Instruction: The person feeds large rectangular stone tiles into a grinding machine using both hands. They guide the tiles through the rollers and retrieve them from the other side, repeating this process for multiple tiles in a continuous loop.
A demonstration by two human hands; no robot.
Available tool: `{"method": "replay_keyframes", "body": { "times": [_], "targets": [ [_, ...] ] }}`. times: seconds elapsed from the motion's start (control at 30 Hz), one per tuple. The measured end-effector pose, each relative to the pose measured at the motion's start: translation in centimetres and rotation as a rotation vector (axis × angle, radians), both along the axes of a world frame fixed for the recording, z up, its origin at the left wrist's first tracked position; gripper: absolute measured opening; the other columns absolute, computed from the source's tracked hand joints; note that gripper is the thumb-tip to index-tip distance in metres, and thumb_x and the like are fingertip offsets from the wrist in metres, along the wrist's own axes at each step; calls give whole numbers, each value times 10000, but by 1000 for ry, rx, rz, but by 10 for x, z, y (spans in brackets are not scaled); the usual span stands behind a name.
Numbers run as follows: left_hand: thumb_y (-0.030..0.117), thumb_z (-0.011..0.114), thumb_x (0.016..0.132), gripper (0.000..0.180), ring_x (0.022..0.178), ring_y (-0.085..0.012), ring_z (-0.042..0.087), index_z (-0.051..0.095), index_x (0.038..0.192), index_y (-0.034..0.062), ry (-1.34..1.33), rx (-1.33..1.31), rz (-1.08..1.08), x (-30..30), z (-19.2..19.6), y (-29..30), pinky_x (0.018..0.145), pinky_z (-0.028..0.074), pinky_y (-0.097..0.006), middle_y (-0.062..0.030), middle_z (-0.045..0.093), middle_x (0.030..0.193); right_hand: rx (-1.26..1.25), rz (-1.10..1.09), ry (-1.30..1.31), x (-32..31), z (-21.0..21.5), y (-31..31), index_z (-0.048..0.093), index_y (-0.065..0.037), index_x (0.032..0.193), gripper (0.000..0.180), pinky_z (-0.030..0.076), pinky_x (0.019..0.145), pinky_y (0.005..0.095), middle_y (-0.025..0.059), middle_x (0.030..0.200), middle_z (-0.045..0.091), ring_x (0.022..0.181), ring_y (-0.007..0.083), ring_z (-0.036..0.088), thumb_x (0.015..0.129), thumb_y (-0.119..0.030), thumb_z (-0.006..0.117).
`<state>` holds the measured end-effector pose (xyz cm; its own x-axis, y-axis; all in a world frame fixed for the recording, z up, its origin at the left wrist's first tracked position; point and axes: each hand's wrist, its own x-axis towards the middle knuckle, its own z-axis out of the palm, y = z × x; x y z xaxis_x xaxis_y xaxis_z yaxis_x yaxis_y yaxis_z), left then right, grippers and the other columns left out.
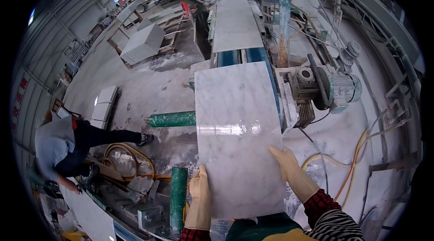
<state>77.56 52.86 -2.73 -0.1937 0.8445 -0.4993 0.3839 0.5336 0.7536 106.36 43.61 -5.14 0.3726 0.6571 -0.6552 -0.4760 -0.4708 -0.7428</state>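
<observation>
A wet white marble slab (237, 123) with grey veins lies lengthwise in front of me on a blue conveyor belt (253, 55). My left hand (200, 196), in a pale rubber glove, grips the slab's near left edge. Laid flat on the slab's near right part, fingers spread, is my right hand (289, 168), also gloved. A second marble slab (235, 24) lies farther along the same line.
A grey electric motor (337, 88) and cutting unit stand right of the slab. Green rollers (174, 119) stick out at the left. A bending person (68, 144) works at lower left near yellow hoses (131, 159). Stacked slabs (142, 44) sit on pallets farther back.
</observation>
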Motion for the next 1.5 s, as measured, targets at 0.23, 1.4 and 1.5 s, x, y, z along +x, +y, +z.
{"method": "replay_keyframes", "body": {
  "times": [0.23, 1.4, 1.5],
  "targets": [
    [628, 428, 1038, 765, 1143, -307, 679, 729, 1279, -33, 129, -26, -157, 42, -5, 50, 1024, 473, -383, -199, 743, 1251, 325, 592, -1208, 53, -55, 2, 539, -75, 1515, 525, 541, 915, 472, 322, 1198, 670, 1070, 460, 669, 992, -50, 563],
    [502, 581, 1058, 537, 824, -76, 504, 718, 956, -7, -250, -74, -104, -12, -104, 34, 731, 414, -286, 22, 607, 825, -12, -409, 86, -25, -50, -38, 693, 35, 1247, 435, 546, 952, 315, 87, 1195, 730, 1060, 159, 686, 1065, -360, 679],
    [523, 580, 1063, 558, 798, -71, 491, 711, 923, -2, -352, -59, -102, -1, -107, 53, 710, 408, -286, 25, 599, 815, 13, -400, 108, -11, -46, -15, 689, 45, 1243, 457, 545, 949, 312, 95, 1193, 731, 1052, 169, 692, 1059, -373, 687]
  ]
}}
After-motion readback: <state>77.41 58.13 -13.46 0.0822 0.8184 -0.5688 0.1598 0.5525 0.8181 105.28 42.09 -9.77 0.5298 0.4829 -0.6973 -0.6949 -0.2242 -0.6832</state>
